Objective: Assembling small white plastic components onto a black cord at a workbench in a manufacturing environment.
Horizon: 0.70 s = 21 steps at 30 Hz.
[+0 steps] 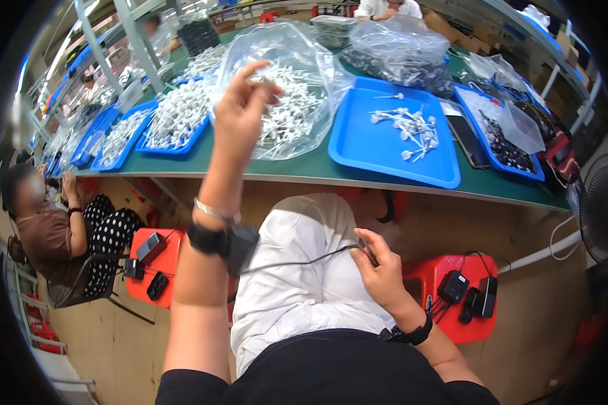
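Observation:
My left hand is raised over a large clear plastic bag of small white stemmed plastic parts. Its fingers are bent and apart, with white parts visible behind them; I make out nothing held. My right hand is above my lap, thumb and fingers closed around a thin black cable. That cable runs across my white trousers to a black device strapped on my left wrist. Right of the bag, a blue tray contains several of the white parts.
More blue trays of white parts stand left on the green table. A phone lies beside a tray of dark parts. Red stools bearing black devices flank me. A fan stands right; a person sits left.

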{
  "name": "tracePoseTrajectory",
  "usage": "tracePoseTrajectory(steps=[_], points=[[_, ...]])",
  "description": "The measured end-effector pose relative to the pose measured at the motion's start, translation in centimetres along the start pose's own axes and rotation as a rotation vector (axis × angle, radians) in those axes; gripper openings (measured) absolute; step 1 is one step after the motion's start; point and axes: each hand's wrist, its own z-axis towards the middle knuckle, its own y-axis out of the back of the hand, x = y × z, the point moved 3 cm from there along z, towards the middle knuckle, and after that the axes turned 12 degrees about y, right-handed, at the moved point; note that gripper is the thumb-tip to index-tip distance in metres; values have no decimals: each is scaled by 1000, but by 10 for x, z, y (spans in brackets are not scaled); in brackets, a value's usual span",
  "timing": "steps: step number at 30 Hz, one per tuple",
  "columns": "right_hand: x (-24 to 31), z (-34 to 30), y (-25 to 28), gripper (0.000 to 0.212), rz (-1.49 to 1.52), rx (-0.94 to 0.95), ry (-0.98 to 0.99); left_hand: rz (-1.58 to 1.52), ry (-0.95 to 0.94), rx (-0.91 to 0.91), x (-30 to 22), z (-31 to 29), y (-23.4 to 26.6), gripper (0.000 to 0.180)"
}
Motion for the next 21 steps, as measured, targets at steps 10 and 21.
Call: tracePoseTrajectory(steps=[10, 21], points=[[-9, 9, 12, 39, -97, -38, 14, 624, -247, 215, 35, 44, -101, 39], [-14, 9, 15, 38, -40, -61, 9, 743, 6, 748, 60, -10, -213, 30]])
